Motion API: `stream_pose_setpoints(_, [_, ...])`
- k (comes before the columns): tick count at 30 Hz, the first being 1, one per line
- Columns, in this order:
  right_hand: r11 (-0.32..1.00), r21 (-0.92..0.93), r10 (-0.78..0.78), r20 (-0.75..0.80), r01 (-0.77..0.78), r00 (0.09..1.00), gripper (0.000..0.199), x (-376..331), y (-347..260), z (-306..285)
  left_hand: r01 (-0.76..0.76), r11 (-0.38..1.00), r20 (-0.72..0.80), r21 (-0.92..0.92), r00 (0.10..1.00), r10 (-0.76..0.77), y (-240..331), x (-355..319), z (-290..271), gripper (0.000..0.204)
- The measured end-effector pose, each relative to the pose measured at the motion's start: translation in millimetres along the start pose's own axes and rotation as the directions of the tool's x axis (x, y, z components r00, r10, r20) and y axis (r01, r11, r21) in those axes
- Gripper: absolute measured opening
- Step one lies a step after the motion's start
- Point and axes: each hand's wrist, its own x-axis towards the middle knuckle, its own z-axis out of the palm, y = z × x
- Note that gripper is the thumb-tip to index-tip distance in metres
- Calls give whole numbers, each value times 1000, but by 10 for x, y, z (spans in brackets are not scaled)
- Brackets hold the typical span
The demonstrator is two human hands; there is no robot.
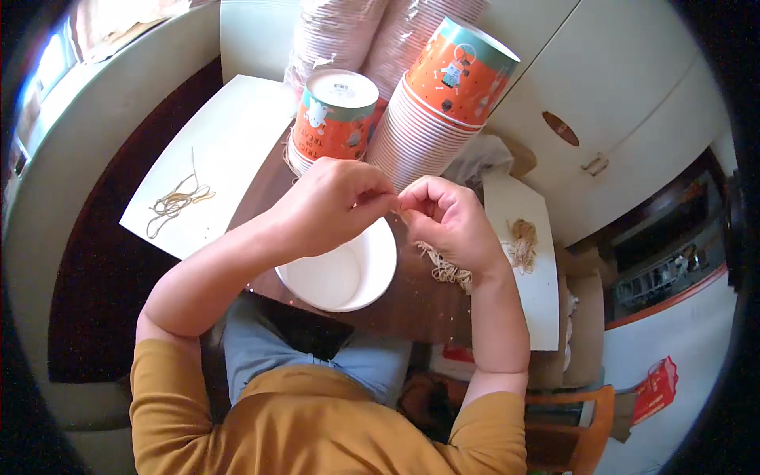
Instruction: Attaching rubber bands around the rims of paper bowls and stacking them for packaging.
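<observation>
My left hand (340,202) and my right hand (451,218) meet fingertip to fingertip over the table, both closed in a pinch. A thin pale string (400,211) shows between the fingertips; most of it is hidden by the fingers. Below the left hand, a white paper bucket (340,273) stands with its mouth up, its inside showing and its far side covered by the hand. Beside and partly under my right hand lies a bunch of cream-coloured string (449,269) on the dark tabletop (396,321).
Behind the hands stand a short orange-and-green printed bucket stack (336,119) and a taller leaning stack of nested buckets (431,119). Plastic-wrapped stacks (336,36) rise farther back. Loose cords (178,206) lie on the left white panel, tan strings (522,244) on the right one. A wooden chair (582,427) stands lower right.
</observation>
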Motion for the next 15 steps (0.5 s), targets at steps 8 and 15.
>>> stream_pose_setpoints(8, [716, -561, -601, -193, 415, 776, 13, -66, -95, 357, 54, 995, -39, -86, 998, -58, 23, -67, -64, 13])
stream_pose_setpoints(15, [791, -496, -514, -218, 359, 830, 11, -187, 45, 399, 279, 932, 136, -230, 958, -253, -64, -164, -59, 22])
